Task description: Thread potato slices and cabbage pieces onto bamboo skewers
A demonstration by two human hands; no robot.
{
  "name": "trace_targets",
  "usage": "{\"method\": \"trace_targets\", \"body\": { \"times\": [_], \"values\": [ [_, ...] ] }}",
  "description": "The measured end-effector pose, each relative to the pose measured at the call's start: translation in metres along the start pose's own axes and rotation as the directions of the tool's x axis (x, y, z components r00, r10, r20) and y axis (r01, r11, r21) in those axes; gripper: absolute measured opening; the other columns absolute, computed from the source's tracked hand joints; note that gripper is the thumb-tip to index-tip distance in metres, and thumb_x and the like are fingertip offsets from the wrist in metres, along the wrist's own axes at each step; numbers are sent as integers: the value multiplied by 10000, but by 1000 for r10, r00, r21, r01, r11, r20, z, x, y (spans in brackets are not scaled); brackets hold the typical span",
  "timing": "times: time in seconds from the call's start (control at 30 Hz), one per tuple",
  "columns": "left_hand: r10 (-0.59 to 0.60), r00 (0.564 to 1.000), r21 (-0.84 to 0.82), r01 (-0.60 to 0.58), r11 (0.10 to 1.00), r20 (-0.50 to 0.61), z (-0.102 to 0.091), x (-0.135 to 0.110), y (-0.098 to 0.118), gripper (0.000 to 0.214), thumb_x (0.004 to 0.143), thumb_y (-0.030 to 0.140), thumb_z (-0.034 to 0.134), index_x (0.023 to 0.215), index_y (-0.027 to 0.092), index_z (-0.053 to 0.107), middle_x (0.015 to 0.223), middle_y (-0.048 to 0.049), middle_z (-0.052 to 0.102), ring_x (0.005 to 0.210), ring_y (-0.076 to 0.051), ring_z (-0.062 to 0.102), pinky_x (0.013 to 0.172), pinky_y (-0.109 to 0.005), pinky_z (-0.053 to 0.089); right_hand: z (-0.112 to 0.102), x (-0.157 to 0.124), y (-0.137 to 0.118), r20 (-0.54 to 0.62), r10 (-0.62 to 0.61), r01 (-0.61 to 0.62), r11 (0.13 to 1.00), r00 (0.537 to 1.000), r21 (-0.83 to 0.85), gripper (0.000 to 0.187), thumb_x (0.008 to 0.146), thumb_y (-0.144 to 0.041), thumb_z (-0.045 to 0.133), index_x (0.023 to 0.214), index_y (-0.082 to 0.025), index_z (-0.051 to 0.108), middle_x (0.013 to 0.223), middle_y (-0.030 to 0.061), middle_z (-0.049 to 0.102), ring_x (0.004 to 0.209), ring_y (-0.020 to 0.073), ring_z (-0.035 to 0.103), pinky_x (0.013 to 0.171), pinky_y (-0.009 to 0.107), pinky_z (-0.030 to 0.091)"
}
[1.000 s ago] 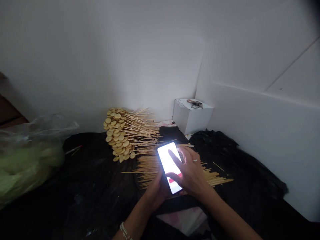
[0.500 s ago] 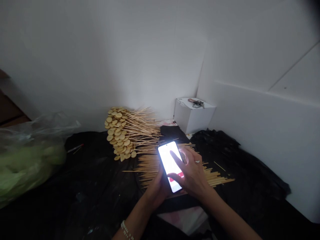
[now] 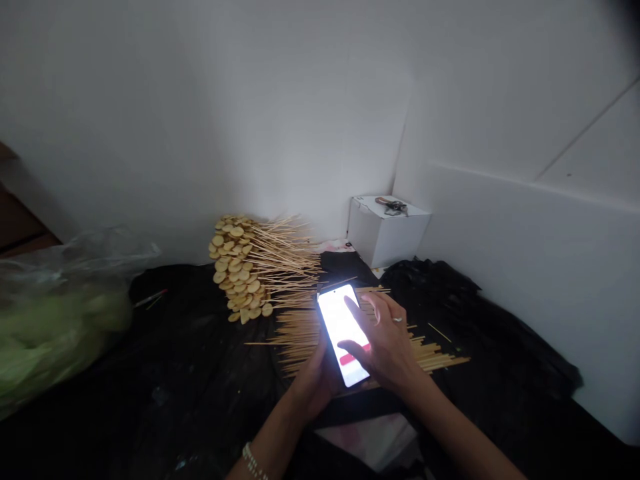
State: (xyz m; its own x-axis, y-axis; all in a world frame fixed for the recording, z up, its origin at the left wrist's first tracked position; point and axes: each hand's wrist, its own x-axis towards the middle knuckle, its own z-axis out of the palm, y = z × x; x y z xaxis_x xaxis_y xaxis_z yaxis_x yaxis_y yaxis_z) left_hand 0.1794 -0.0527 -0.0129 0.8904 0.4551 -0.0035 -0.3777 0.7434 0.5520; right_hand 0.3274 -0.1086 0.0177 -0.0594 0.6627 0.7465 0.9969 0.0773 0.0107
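A smartphone [image 3: 340,320] with a bright white screen and a red band low on it is held upright and slightly tilted. My left hand [image 3: 317,380] grips it from below and its left side; most of those fingers are hidden behind it. Over the right part of the screen is my right hand [image 3: 393,340], its thumb and index finger apart and the other fingers bent. Whether a fingertip touches the glass I cannot tell. Under the phone lie many bare wooden skewers [image 3: 297,333]. Farther back is a pile of skewers tipped with pale round slices [image 3: 237,267].
A white box [image 3: 387,233] with a small dark object on its lid stands in the wall corner. At left is a clear plastic bag [image 3: 60,333] with pale green contents. Black plastic sheeting [image 3: 200,373] covers the surface. A pen [image 3: 150,298] lies near the bag.
The phone and my right hand have shifted very slightly to the right. The skewers and the box have stayed where they were.
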Motion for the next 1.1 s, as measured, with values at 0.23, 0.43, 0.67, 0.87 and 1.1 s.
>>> {"method": "trace_targets", "body": {
  "times": [0.23,0.43,0.67,0.87,1.1],
  "values": [
    [-20,1000,7,20,1000,5,3,-2,2,594,917,525,390,1449,263,364,1421,-115,482,1306,-313,424,1058,-507,333,1,1,-3,13,-17,17,1000,1000,6,674,880,-645,389,1372,-196,491,1254,184,462,1212,332,382,970,499,344],
    [-12,1000,11,12,1000,3,6,-2,3,600,919,523,386,1456,258,351,1416,-115,487,1307,-320,420,1059,-514,329,2,2,-3,17,-23,23,1000,1000,-1,656,873,-641,419,1342,-196,529,1254,178,468,1216,331,383,976,489,345],
    [38,999,-29,-37,999,30,-2,1,-3,569,942,503,330,1451,253,361,1451,-111,448,1317,-325,412,1073,-524,309,-4,0,-3,-45,35,-35,999,998,15,690,876,-662,384,1383,-203,473,1286,162,439,1225,327,379,1004,491,321],
    [68,997,-3,-68,998,24,-6,6,-7,560,953,480,313,1433,206,402,1435,-129,466,1318,-322,413,1091,-507,286,-1,-11,3,-53,73,-73,997,996,8,670,893,-638,375,1409,-214,420,1268,157,453,1207,328,394,977,492,346],
    [14,1000,22,-15,1000,20,-2,4,1,560,942,493,338,1394,186,462,1410,-132,496,1309,-324,423,1081,-506,295,6,-40,9,-71,45,-44,999,996,10,662,886,-639,397,1404,-228,425,1267,150,470,1189,326,422,958,476,353]
  ]
}}
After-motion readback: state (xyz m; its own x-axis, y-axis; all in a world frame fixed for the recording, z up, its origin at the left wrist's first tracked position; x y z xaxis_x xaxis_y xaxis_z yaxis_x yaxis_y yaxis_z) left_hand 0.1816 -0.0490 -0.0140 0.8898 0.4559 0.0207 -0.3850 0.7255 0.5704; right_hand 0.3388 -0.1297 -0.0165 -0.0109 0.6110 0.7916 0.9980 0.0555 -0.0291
